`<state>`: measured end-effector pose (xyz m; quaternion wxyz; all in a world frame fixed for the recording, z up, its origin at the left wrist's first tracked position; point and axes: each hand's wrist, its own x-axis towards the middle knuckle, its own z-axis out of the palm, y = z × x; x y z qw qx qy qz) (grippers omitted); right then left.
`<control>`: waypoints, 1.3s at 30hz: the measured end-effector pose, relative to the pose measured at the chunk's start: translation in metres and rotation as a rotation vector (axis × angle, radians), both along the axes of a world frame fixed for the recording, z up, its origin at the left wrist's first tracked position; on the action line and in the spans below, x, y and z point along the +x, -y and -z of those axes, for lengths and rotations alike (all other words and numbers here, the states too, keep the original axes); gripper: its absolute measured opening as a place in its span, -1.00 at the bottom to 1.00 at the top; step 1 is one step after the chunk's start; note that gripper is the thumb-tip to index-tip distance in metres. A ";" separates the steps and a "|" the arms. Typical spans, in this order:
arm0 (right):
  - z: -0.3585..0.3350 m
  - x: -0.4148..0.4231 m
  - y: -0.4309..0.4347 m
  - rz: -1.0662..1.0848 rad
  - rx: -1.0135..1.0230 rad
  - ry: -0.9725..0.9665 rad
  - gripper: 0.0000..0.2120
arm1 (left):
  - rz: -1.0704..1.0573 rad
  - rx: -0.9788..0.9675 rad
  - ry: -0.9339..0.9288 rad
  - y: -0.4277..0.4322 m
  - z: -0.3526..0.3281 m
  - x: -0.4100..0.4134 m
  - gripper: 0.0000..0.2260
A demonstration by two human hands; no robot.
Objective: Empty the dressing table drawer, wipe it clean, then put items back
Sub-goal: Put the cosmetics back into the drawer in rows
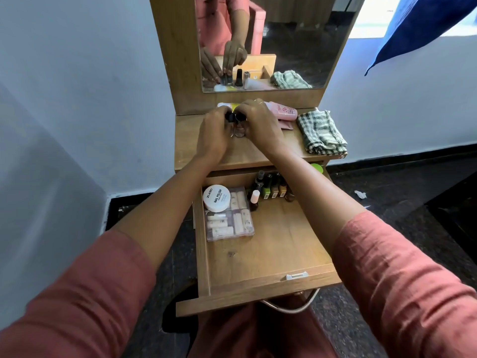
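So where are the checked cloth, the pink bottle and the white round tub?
checked cloth (pixel 321 133), head view, middle of its folded top.
pink bottle (pixel 282 111), head view, its labelled side.
white round tub (pixel 216 198), head view, centre of its lid.

Jar (pixel 216 198) on case (pixel 233 224) in drawer (pixel 278 244)

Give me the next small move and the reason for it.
Probably release the small bottles that the left hand and right hand hold on the tabletop, then reach into the drawer. Nail polish bottles, a white jar and a clear case lie in it, so wiping with the checked cloth looks premature.
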<state>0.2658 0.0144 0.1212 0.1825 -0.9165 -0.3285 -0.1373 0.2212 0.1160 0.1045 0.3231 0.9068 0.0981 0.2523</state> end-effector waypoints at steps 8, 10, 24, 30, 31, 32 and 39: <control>-0.005 -0.018 0.022 -0.015 0.110 -0.100 -0.74 | 0.049 -0.100 -0.051 0.006 -0.004 -0.021 -0.77; -0.005 -0.023 0.033 -0.010 0.136 -0.131 -0.72 | 0.102 -0.113 -0.057 0.012 -0.006 -0.028 -0.75; 0.030 -0.045 0.119 0.007 0.190 -0.248 -0.72 | 0.314 -0.038 -0.242 0.083 0.021 -0.044 -0.77; 0.060 -0.047 0.130 0.052 0.067 -0.321 -0.71 | 0.301 0.016 -0.370 0.102 0.056 -0.043 -0.76; 0.063 -0.047 0.131 0.066 0.028 -0.329 -0.71 | 0.285 0.034 -0.379 0.104 0.061 -0.042 -0.77; 0.067 -0.047 0.131 0.081 -0.015 -0.332 -0.70 | 0.270 0.054 -0.386 0.105 0.065 -0.042 -0.77; 0.083 -0.046 0.132 0.098 -0.163 -0.255 -0.69 | 0.239 0.061 -0.397 0.109 0.077 -0.039 -0.80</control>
